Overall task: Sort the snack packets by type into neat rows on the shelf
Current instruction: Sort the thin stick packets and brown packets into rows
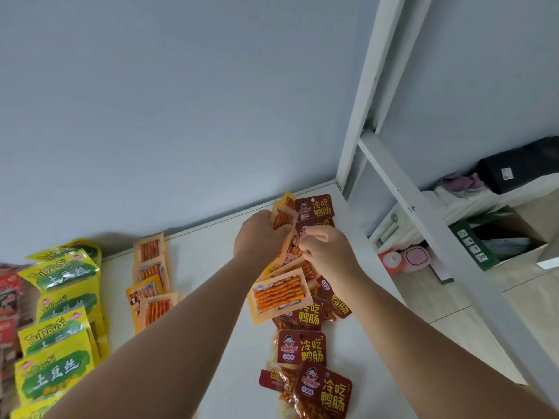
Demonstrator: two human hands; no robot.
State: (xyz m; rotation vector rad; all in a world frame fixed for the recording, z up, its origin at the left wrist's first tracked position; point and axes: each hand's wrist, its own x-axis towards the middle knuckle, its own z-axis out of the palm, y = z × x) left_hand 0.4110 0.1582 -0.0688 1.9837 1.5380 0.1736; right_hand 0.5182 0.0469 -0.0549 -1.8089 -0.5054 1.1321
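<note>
Orange packets (283, 218) of red sticks are fanning beyond the gripping fingers of the left hand (260, 238); the right hand (327, 250) is pinching one alongside.

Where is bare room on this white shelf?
Widest bare patch: white shelf between the orange stick-snack packets row and the dark red packets column. Narrow strip beside the yellow-green packets. Crowded where left hand and right hand grip the mixed pile.

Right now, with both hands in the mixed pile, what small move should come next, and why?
Probably carry the orange stick-snack packets, gripped by the left hand and pinched by the right hand, over to the orange packet row further left; they lie mixed over the dark red snack packets.
</note>
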